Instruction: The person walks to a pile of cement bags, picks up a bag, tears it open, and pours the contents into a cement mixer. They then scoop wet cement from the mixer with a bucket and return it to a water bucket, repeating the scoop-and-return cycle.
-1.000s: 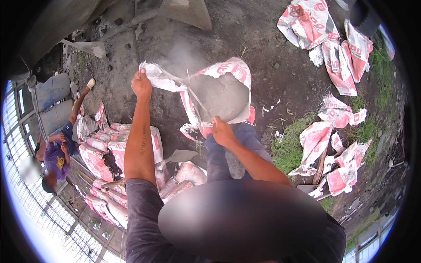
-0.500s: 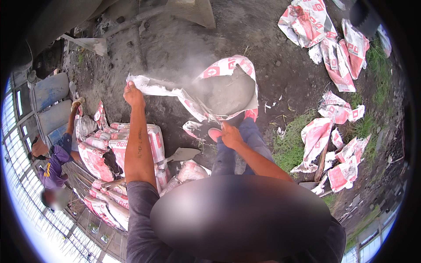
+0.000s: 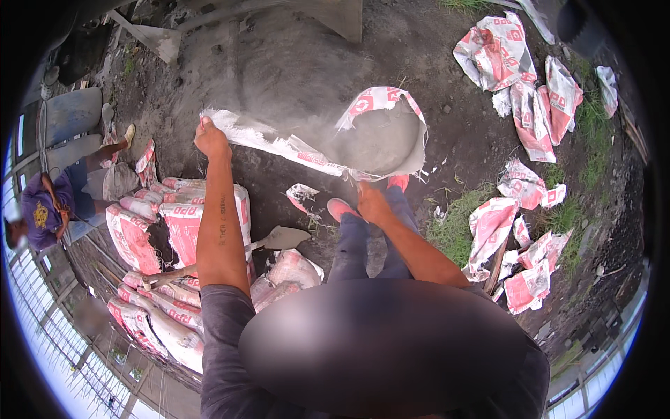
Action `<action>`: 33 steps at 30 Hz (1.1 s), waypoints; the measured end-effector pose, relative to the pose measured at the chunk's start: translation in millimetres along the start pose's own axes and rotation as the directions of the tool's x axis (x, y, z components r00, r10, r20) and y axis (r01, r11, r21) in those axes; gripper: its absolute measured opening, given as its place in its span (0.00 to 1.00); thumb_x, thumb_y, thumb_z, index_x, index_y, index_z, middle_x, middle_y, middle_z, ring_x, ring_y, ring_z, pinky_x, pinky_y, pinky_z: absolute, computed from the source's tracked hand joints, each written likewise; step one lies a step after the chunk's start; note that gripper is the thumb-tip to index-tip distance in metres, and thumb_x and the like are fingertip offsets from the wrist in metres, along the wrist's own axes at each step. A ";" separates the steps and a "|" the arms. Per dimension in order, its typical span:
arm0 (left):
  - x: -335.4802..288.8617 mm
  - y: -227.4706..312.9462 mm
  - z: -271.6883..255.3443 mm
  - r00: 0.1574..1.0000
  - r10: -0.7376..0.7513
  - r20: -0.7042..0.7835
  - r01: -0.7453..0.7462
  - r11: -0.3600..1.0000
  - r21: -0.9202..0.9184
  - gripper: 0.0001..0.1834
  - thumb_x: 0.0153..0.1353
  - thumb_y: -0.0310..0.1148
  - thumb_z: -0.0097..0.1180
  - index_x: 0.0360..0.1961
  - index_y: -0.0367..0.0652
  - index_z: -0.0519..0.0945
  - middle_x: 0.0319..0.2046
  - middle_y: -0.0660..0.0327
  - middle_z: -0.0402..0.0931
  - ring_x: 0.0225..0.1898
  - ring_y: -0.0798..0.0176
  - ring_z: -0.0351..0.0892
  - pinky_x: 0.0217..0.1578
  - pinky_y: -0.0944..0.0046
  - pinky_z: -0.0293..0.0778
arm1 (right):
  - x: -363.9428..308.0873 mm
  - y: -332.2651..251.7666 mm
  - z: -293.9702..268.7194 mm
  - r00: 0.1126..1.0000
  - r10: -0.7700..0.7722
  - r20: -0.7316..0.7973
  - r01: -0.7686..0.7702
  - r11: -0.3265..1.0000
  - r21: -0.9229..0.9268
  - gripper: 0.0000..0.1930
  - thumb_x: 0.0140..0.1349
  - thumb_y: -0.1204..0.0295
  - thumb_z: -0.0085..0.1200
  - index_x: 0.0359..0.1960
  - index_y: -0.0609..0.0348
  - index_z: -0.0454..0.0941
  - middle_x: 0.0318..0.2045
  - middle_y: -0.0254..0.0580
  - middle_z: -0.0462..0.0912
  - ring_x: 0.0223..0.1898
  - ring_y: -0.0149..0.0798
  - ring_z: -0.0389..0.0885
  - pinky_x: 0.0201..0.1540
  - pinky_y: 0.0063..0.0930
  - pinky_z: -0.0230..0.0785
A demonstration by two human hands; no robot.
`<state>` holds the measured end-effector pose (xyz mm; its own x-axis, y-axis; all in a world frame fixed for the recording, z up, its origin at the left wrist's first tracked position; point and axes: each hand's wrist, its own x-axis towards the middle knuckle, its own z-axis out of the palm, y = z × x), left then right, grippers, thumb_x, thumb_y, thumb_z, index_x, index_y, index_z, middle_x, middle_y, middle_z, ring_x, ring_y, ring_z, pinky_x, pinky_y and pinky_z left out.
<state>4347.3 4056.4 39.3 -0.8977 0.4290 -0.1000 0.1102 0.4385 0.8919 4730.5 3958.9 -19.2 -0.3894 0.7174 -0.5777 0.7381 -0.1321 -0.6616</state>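
Note:
A torn cement bag [image 3: 370, 101], white with red print, stands open before my feet. Grey cement powder [image 3: 387, 140] fills it, and a pale dust haze hangs over its left side. My left hand [image 3: 213, 140] is closed on the far end of a long torn paper strip [image 3: 269, 140], which stretches leftward from the bag. My right hand [image 3: 372, 202] is closed at the bag's near rim, by my legs; its fingertips are partly hidden, but it grips the paper edge there. A loose paper scrap [image 3: 303, 199] lies on the ground between my arms.
Stacked full cement bags [image 3: 185, 230] stand at my left, with a shovel [image 3: 283, 239] resting against them. Crumpled empty bags [image 3: 495, 52] litter the right side near a grass patch [image 3: 460, 220]. Another person [image 3: 52, 206] is at the far left beside blue drums [image 3: 73, 112].
The torn strip is pulled straighter and longer between my hands. The bag's opening appears a little farther right. The other person has shifted to a more upright posture.

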 end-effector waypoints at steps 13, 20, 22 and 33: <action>-8.9 -29.7 -74.3 0.999 -0.035 0.006 0.036 0.998 -0.051 0.17 0.66 0.36 0.46 0.38 0.29 0.77 0.30 0.58 0.75 0.30 0.67 0.70 0.33 0.64 0.67 | 32.2 -14.3 20.4 0.995 -0.080 0.052 0.088 0.979 -0.181 0.12 0.60 0.71 0.41 0.43 0.61 0.68 0.34 0.67 0.77 0.39 0.64 0.76 0.40 0.54 0.67; -29.3 -55.9 -125.5 0.994 -0.077 -0.083 0.069 0.993 -0.096 0.18 0.67 0.37 0.45 0.44 0.29 0.75 0.35 0.56 0.76 0.35 0.64 0.72 0.38 0.63 0.68 | -12.5 -1.8 -9.4 0.987 -0.095 -0.132 0.064 0.973 -0.222 0.13 0.63 0.69 0.41 0.45 0.62 0.67 0.29 0.65 0.78 0.35 0.65 0.77 0.40 0.58 0.65; -36.5 -60.7 -132.7 0.990 -0.090 -0.110 0.082 0.994 -0.078 0.19 0.67 0.38 0.45 0.44 0.29 0.75 0.36 0.56 0.76 0.36 0.64 0.72 0.39 0.63 0.68 | 42.1 -27.0 2.5 0.990 -0.130 -0.061 0.109 0.956 -0.272 0.14 0.61 0.70 0.41 0.47 0.61 0.67 0.32 0.65 0.79 0.37 0.64 0.77 0.42 0.56 0.67; -95.3 -38.9 -205.1 0.901 -0.163 -0.402 0.126 0.985 -0.118 0.26 0.66 0.41 0.43 0.53 0.25 0.67 0.46 0.42 0.72 0.42 0.50 0.77 0.41 0.56 0.74 | -118.9 84.2 -36.5 0.982 0.028 0.185 0.064 0.878 -0.474 0.11 0.57 0.70 0.44 0.41 0.62 0.68 0.31 0.68 0.78 0.36 0.67 0.77 0.40 0.56 0.69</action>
<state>4341.2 3836.5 104.6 -0.9983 -0.0021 -0.0586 -0.0547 0.3929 0.9180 4859.1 3887.4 11.2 -0.4639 0.5741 -0.6747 0.8843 0.2542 -0.3917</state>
